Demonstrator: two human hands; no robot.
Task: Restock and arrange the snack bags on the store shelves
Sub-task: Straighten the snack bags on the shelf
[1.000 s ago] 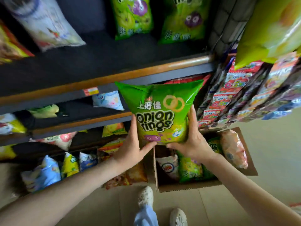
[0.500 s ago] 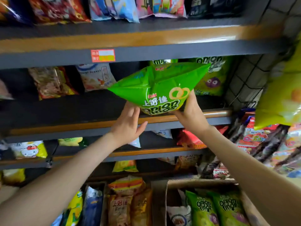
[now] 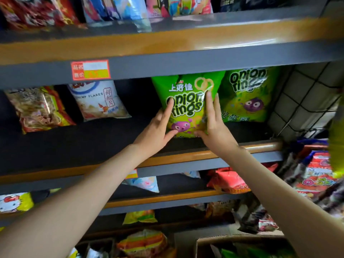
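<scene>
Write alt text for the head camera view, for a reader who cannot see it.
A left hand and a right hand press flat against a green onion rings bag standing upright on a dark shelf, beside a second onion rings bag. A shrimp flakes bag sits further left.

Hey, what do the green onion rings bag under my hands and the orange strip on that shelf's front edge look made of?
Onion rings bag: thin plastic film, glossy, printed; it creases and catches glare near the top. Shelf-edge strip: probably wood-look laminate or varnished wood, semi-gloss; bright highlight streaks run along it.
</scene>
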